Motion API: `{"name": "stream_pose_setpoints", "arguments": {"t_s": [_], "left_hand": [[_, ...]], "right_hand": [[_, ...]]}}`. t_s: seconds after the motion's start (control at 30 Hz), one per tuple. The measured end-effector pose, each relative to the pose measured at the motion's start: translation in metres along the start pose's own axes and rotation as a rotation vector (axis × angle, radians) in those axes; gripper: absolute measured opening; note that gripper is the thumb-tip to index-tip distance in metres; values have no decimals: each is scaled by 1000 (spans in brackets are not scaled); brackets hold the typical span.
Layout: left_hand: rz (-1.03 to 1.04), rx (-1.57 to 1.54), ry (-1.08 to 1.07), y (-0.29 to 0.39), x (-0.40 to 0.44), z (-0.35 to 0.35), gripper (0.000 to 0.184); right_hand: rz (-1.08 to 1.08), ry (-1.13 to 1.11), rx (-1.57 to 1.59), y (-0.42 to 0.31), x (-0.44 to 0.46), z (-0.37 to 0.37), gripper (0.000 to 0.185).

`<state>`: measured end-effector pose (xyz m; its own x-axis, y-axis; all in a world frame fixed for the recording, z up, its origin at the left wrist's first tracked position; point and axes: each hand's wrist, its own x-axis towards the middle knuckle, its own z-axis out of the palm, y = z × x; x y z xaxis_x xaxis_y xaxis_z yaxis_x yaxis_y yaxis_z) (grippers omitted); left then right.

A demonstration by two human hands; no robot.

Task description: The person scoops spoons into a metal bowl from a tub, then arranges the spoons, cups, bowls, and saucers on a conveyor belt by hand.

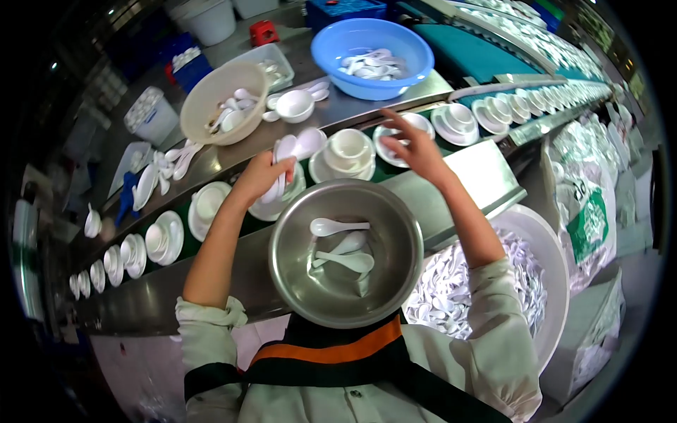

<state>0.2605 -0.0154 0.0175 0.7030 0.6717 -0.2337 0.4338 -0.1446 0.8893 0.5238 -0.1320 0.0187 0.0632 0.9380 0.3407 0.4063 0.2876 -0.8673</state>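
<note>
My left hand [262, 178] is closed around a few white soup spoons [309, 142], their bowls pointing up and right. Under it, partly covered, is a white plate [271, 210] on the green conveyor belt [243, 227]. My right hand [416, 149] has its fingers apart and hovers over another white plate [385, 148] with dishware on it; nothing shows between the fingers. Between the two hands stands a plate with stacked cups or bowls [348, 144]. A steel bowl [282, 278] close to my body contains several white spoons [345, 262].
Stacked place settings [163, 236] line the belt on both sides. Beyond it are a beige basin [194, 113] and a blue basin [328, 46] with spoons, plus a small white bowl [295, 106]. A large white tub [557, 303] full of spoons stands at lower right, beside a plastic sack [589, 218].
</note>
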Motion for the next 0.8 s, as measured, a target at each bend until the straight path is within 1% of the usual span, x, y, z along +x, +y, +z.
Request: {"name": "stream_pose_setpoints", "arguments": {"t_s": [0.03,0.07,0.1,0.13,0.2,0.23,0.27,0.3,0.33,0.37,0.4,0.47,0.53,0.57,0.67,0.73,0.77,0.8], "left_hand": [[45,36,-57,12,5,11,23],[70,67,-88,16,0,13,22],[155,38,-167,28,11,29,25],[167,41,-173,36,14,37,25],[139,76,-167,44,19,44,25],[125,35,-185,45,22,47,23],[125,35,-185,39,25,48,23],[115,21,-177,33,32,49,22],[101,9,-172,30,35,49,22],[102,7,-177,31,35,49,21],[106,12,-177,33,36,49,21],[79,-25,-166,32,37,51,21],[102,-16,-173,37,40,55,21],[130,-14,-186,41,42,58,21],[118,60,-169,49,49,63,22],[138,56,-132,51,55,63,22],[107,33,-129,49,56,65,22],[82,10,-126,49,58,65,22]], "right_hand": [[-102,-99,-79,-1,-2,3,58],[-117,-58,-44,-7,-2,6,49],[-95,-103,-209,-8,-8,2,42],[-83,-174,-349,-9,-12,4,35],[51,-35,-185,-2,-23,-8,21],[183,51,-29,8,-28,-15,19],[93,54,-62,14,-29,-16,17],[213,212,-139,21,-36,-36,13],[282,313,-270,38,-38,-49,11],[263,318,-256,35,-40,-50,13],[461,360,-519,73,-42,-72,16],[508,348,-701,98,-44,-80,19],[419,383,-936,116,-37,-72,20],[480,348,-932,117,-35,-72,20],[348,311,-913,115,-17,-60,17],[190,225,-817,107,-15,-43,19],[224,143,-930,110,-20,-30,19],[257,134,-937,109,-21,-29,20]]}}
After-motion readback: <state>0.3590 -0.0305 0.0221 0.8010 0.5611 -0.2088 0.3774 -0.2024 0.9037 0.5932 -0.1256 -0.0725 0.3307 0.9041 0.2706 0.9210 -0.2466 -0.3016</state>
